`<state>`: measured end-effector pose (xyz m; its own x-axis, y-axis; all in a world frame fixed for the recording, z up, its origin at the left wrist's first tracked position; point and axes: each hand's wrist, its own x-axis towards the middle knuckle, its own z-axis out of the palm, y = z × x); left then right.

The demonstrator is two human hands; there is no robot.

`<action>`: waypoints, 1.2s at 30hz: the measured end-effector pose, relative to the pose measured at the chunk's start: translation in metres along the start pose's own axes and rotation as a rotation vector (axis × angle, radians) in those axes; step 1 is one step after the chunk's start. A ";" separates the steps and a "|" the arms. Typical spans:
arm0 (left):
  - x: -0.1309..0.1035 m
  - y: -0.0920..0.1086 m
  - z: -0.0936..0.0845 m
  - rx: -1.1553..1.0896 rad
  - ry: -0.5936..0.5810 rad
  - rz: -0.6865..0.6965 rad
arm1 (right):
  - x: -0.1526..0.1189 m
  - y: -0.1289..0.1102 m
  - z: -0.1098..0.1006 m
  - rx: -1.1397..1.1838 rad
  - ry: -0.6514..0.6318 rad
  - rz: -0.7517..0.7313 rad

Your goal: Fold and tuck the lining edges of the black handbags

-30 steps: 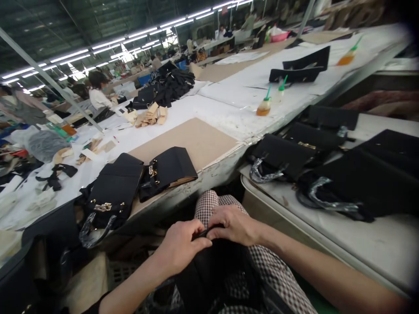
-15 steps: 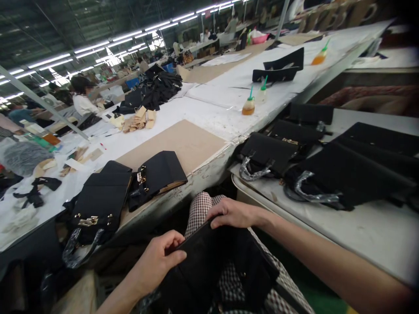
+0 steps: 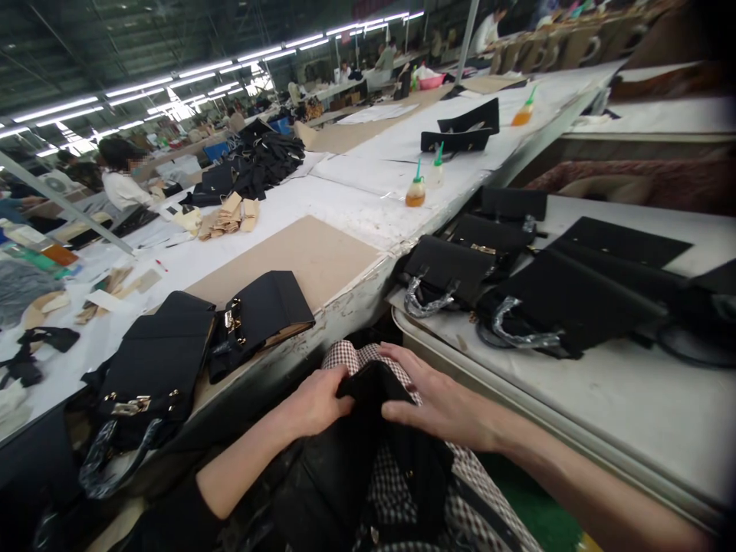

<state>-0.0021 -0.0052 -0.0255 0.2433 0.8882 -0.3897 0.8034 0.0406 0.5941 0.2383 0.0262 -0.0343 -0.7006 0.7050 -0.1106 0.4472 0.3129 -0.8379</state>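
Observation:
A black handbag (image 3: 322, 479), unfinished-looking and partly folded, lies across the checked cloth (image 3: 396, 479) over my lap. My left hand (image 3: 322, 400) pinches its upper edge, with the thumb on the near side and the fingers hidden behind. On the other side of that edge, my right hand (image 3: 442, 402) is open, its thumb and fingers apart around the bag's raised corner; whether it touches the fabric I cannot tell. To the left, two black handbags with gold clasps, one larger (image 3: 158, 345) and one smaller (image 3: 267, 310), rest on the table edge.
Several black bags (image 3: 454, 264) with plastic-wrapped handles cover the right-hand table (image 3: 609, 399). On the long white table (image 3: 345, 192) are a brown board (image 3: 304, 249), a glue bottle (image 3: 415, 192), a black fabric pile (image 3: 264, 161) and beige pieces (image 3: 227, 215). A co-worker (image 3: 123, 180) sits at the far left.
My right hand has let go of the bag's edge and spread its fingers. My left hand has moved up and right along the edge. The view has shifted slightly.

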 end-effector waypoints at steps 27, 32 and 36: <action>-0.001 0.001 -0.031 -0.361 -0.414 0.102 | -0.046 0.056 -0.027 0.695 -0.343 0.203; 0.005 0.002 -0.028 -0.435 -0.334 0.050 | -0.043 0.056 -0.030 0.692 -0.283 0.220; 0.008 -0.002 -0.026 -0.425 -0.337 0.034 | -0.041 0.054 -0.030 0.607 -0.262 0.234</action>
<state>-0.0160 0.0142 -0.0116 0.4825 0.6993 -0.5274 0.5182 0.2576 0.8156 0.3083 0.0331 -0.0588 -0.7690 0.5097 -0.3859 0.2668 -0.2927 -0.9182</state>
